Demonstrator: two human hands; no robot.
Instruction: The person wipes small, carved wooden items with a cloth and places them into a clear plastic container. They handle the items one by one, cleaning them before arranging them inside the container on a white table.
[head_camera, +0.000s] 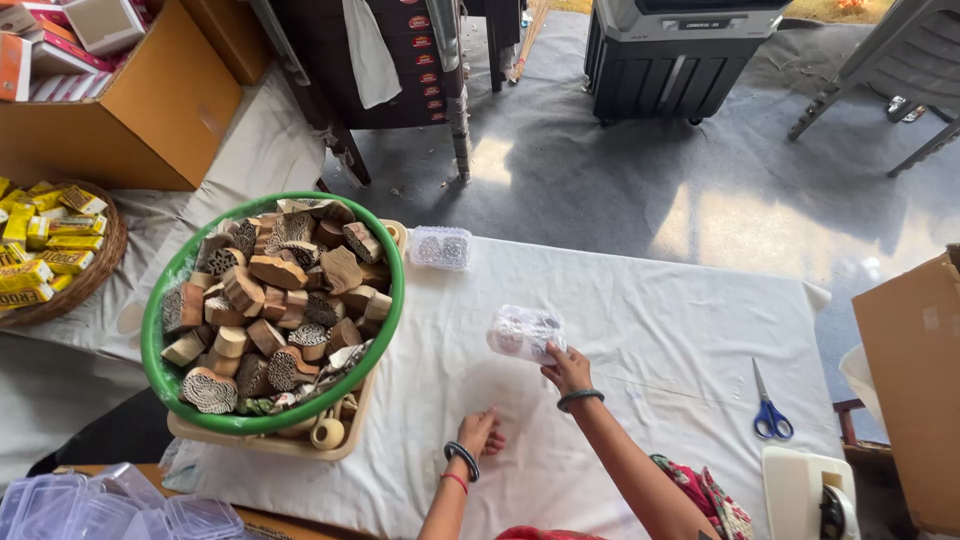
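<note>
clear box (524, 332) in r hand (568, 368)

Green basin (160, 372) heaped with carved wooden printing blocks (275, 305), set on a shallow beige tray (300, 445) at the left of the white-clothed table (690, 320). Just beyond its rim, a small clear box (441, 247) of patterned pieces. Blue-handled scissors (769, 408) lying flat near the right edge, well apart from the basin. Further left, a wicker basket (100, 265) of yellow packets (labels too small to tell) beside a brown cardboard box (150, 110). Clear plastic lids (110, 505) stacked at bottom left. Black cooler (670, 60) on the grey floor.
</note>
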